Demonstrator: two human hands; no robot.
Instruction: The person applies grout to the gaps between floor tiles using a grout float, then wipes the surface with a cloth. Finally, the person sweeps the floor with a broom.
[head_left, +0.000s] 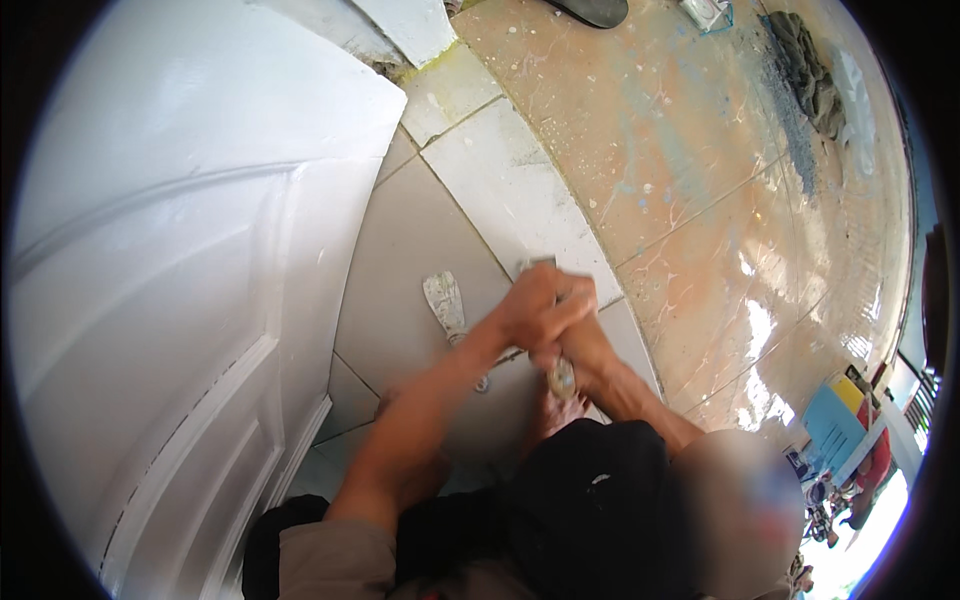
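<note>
My left hand [535, 305] and my right hand [572, 315] are closed together, one against the other, low over the tiled floor. A tool seems to be gripped between them. Its pale rounded handle end [561, 377] shows on the near side, and a small grey flat edge [541, 263] peeks out beyond the knuckles; the fingers cover the rest. To the left of the hands a scraper [445, 303] with a wide blade smeared with white lies on the tiles. The far part of its handle is hidden behind my left forearm.
A white panelled door [200, 250] fills the left side. Pale threshold tiles [505, 165] border a brown, paint-spotted tile floor [680, 180]. A dark rag [805, 75] lies far right, a shoe [595, 10] at the top. Assorted items [845, 430] stand at right; black cloth [590, 510] covers the lower middle.
</note>
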